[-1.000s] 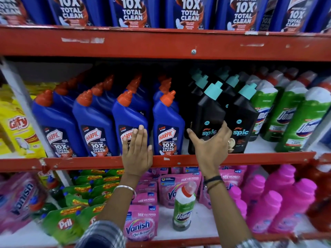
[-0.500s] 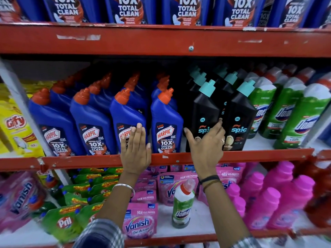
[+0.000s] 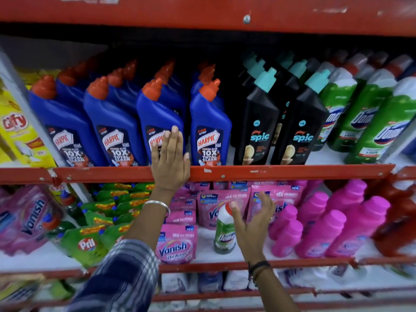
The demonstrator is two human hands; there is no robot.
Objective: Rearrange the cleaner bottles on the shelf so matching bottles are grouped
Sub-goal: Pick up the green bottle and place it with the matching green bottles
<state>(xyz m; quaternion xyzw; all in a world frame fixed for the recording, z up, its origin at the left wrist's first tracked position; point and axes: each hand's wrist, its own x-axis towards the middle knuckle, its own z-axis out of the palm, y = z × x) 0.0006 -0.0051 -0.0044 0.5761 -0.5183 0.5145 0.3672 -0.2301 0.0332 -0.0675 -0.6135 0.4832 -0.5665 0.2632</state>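
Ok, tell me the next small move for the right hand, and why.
Probably close the right hand, now open beside it, around the lone green Domex bottle and lift it. It stands alone among pink Vanish pouches on the lower shelf, while its matching green bottles sit on the shelf above, right of the black Spic bottles.

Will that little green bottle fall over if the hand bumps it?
Probably. The green bottle stands alone, tall and narrow, so it may tip. Its smooth plastic looks stiff, perhaps slippery. The right hand is open beside it.
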